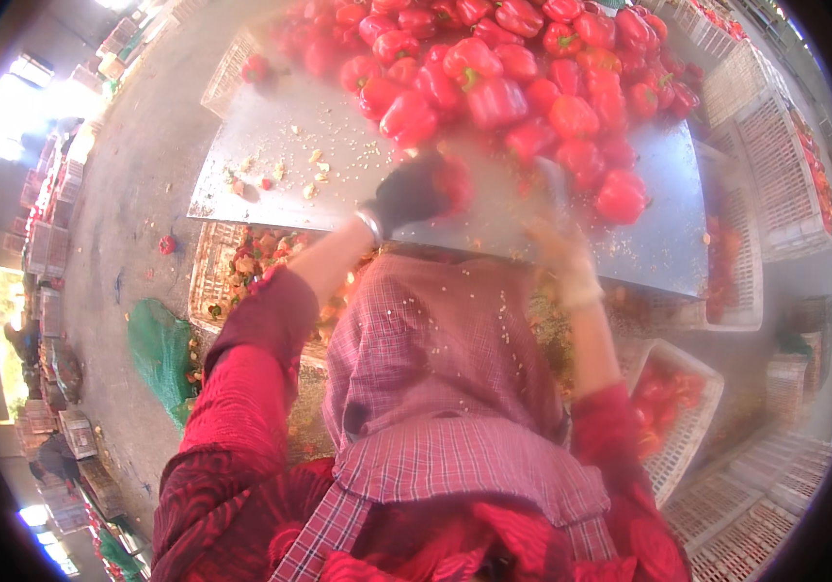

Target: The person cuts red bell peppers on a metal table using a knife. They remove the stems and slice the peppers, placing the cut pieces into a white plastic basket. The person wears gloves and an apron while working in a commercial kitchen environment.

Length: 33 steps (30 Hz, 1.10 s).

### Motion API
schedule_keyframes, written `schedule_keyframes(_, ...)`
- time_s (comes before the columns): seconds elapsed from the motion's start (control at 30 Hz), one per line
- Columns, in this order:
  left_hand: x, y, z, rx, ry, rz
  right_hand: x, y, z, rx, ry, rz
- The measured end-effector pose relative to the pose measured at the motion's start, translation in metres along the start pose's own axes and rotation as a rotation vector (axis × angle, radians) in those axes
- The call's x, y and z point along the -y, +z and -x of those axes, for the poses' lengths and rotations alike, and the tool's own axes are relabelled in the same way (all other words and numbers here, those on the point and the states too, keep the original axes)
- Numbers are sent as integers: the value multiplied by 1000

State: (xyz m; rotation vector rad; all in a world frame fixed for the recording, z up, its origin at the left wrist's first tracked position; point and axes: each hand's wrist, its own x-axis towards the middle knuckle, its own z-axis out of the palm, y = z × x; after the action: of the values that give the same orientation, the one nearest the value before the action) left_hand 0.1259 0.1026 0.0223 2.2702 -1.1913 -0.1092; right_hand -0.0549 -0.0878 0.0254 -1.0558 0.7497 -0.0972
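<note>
A large heap of red bell peppers (492,80) lies on the far side of a metal tabletop (278,185). My left hand (412,193), in a dark glove with a bracelet at the wrist, holds a red bell pepper (454,185) over the table near its front edge. My right hand (558,244) is bare and blurred by motion, over the front edge right of the middle; a blurred pale shape (553,178) is just beyond it, too unclear to name. Whether the right hand grips that shape is unclear. Seeds and pepper cores (309,190) are scattered on the left of the table.
A crate of pepper scraps (205,273) stands below the table's left edge, with a green mesh bag (158,356) near it. Crates with red peppers (710,393) stand at the right, beside stacked plastic crates (787,167). One small red pepper (166,244) lies on the floor.
</note>
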Motion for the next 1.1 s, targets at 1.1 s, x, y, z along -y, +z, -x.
schedule_keyframes(1.1,-29,-41,26,-664,358,-82,-18,75,-15,103,-309,221)
